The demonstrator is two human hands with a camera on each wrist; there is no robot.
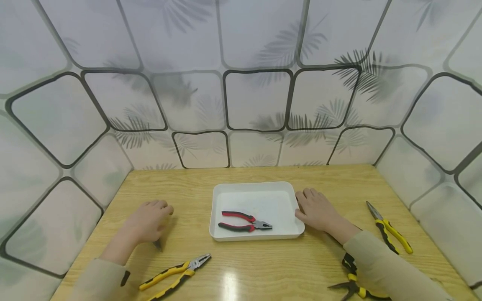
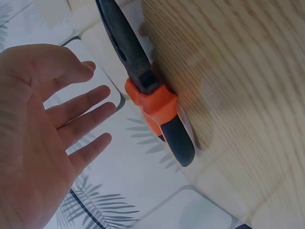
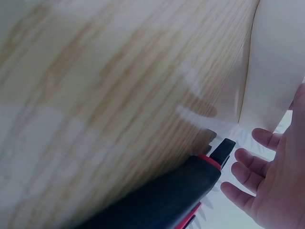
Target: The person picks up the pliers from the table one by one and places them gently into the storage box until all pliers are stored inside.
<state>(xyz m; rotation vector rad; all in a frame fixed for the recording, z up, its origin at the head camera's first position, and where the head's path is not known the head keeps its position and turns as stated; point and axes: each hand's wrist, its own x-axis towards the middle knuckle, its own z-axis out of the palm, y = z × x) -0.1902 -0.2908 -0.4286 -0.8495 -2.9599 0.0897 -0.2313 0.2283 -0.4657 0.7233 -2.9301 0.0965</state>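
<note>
My left hand (image 1: 148, 221) hovers over the left of the table, fingers relaxed and holding nothing. Beside it in the left wrist view are long-jawed pliers (image 2: 159, 107) with orange and black handles; from the head, the hand mostly hides them. At the right wall of a white tray (image 1: 256, 192), my right hand (image 1: 318, 209) has loosely bent fingers around nothing, its thumb close to the rim; contact is unclear. A black and red handled tool (image 3: 167, 195) lies near that hand in the right wrist view. Red and black pliers (image 1: 244, 223) lie inside the tray.
Yellow and black pliers (image 1: 178, 274) lie at front left. Long-nose pliers (image 1: 388, 225) with yellow handles lie at far right. Another yellow and black tool (image 1: 352, 284) is partly hidden by the right sleeve. Patterned walls (image 1: 256, 100) enclose the wooden table (image 1: 256, 267).
</note>
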